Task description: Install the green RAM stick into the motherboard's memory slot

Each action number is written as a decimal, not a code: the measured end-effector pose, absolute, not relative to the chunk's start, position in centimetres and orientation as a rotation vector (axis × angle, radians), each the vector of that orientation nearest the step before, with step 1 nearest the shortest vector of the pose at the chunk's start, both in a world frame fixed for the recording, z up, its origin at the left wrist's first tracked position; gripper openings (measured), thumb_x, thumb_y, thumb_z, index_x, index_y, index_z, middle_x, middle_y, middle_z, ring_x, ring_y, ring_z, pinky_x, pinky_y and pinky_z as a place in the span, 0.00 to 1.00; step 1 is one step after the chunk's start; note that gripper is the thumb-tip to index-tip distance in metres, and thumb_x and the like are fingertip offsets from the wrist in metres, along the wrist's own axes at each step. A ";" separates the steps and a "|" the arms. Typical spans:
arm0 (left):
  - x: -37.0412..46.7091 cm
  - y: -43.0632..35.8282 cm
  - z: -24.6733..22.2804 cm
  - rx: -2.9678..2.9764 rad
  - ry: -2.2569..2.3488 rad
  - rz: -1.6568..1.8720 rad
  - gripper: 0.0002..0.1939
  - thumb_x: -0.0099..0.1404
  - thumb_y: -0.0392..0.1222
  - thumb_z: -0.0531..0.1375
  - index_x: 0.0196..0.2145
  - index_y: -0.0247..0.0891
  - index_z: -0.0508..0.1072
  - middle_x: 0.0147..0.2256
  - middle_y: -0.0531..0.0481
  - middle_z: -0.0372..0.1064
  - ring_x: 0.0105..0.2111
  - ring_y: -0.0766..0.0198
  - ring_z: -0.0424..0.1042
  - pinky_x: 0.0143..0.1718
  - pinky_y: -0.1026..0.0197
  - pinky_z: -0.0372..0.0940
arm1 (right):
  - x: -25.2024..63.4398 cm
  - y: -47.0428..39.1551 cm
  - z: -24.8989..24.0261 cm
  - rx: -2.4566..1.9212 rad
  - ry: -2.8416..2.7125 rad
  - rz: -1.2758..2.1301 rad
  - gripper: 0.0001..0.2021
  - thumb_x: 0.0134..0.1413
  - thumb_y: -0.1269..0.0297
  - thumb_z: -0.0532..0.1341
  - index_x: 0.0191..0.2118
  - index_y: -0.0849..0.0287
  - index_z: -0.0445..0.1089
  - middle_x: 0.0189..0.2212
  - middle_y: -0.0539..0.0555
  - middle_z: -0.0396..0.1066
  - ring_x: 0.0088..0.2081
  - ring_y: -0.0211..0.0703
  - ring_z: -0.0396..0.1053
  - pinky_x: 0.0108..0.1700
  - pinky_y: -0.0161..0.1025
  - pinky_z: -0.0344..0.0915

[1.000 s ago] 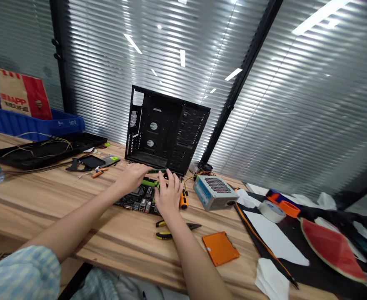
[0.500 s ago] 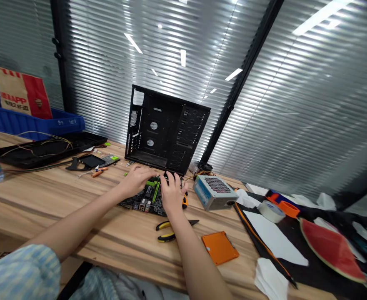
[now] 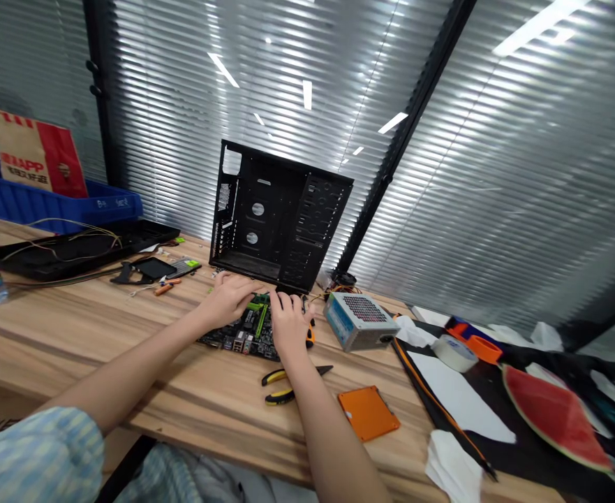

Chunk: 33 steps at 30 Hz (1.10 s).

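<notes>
A black motherboard with green slots lies flat on the wooden table, its port side towards me. My left hand is over its far left part, fingers bent together and pointing right. My right hand reaches over the far right part with fingers curled down. Between the fingertips shows a small green strip, too small to name; whatever the fingers grip is mostly hidden. Pliers with yellow-black handles lie on the table, partly under my right forearm. Something orange and black sits beside my right wrist.
Behind the board stands an open black computer case. A power supply and an orange drive are to the right, then tape and papers. At left are a black panel, a blue bin and small screwdrivers.
The fingers of my right hand have come down slightly and closer together over the board. My left hand has barely moved. The rest of the table looks the same.
</notes>
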State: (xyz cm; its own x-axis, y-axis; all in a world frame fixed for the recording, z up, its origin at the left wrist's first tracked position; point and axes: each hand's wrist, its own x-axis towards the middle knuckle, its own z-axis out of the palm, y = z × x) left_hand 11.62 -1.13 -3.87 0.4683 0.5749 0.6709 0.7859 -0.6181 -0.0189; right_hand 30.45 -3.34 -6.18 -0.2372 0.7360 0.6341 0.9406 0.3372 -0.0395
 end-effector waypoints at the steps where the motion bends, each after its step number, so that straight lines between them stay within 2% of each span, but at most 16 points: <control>1: 11.6 -1.2 -3.8 -2.382 -1.156 -0.916 0.18 0.68 0.36 0.50 0.52 0.43 0.70 0.45 0.44 0.73 0.46 0.55 0.69 0.53 0.47 0.50 | 30.5 -3.3 -6.2 -1.464 -2.046 -0.480 0.22 0.65 0.67 0.47 0.62 0.49 0.60 0.54 0.61 0.67 0.53 0.56 0.58 0.54 0.63 0.44; 6: 11.6 -1.6 -3.2 -2.392 -1.142 -0.921 0.19 0.66 0.38 0.53 0.54 0.41 0.69 0.49 0.42 0.70 0.49 0.51 0.67 0.53 0.46 0.49 | 30.5 -3.5 -5.9 -1.488 -2.065 -0.474 0.23 0.64 0.68 0.48 0.63 0.49 0.57 0.54 0.61 0.67 0.52 0.55 0.59 0.55 0.64 0.45; 17: 11.4 -1.4 -3.3 -2.411 -1.149 -0.848 0.18 0.66 0.42 0.55 0.53 0.41 0.69 0.49 0.41 0.70 0.50 0.50 0.65 0.52 0.46 0.49 | 30.6 -3.1 -6.3 -1.449 -2.048 -0.455 0.26 0.63 0.69 0.49 0.66 0.50 0.52 0.55 0.62 0.66 0.50 0.53 0.61 0.56 0.62 0.45; 22: 11.2 -0.9 -3.7 -2.372 -1.137 -0.800 0.16 0.68 0.43 0.54 0.52 0.41 0.69 0.48 0.42 0.71 0.49 0.50 0.66 0.52 0.45 0.48 | 30.6 -3.0 -6.5 -1.445 -2.053 -0.428 0.25 0.63 0.69 0.50 0.65 0.51 0.54 0.56 0.61 0.66 0.51 0.52 0.62 0.57 0.61 0.44; 28: 11.1 -0.6 -4.0 -2.360 -1.139 -0.763 0.15 0.69 0.42 0.54 0.52 0.42 0.69 0.48 0.41 0.71 0.48 0.49 0.66 0.52 0.44 0.47 | 30.4 -3.4 -6.1 -1.439 -2.033 -0.430 0.24 0.62 0.70 0.50 0.64 0.55 0.56 0.60 0.62 0.61 0.57 0.51 0.58 0.59 0.60 0.43; 33: 11.3 -0.6 -4.0 -2.339 -1.145 -0.741 0.13 0.68 0.41 0.56 0.50 0.43 0.70 0.46 0.42 0.72 0.48 0.49 0.67 0.53 0.44 0.47 | 30.3 -3.5 -6.0 -1.437 -2.028 -0.449 0.24 0.63 0.63 0.51 0.63 0.57 0.57 0.62 0.63 0.57 0.60 0.53 0.54 0.59 0.60 0.45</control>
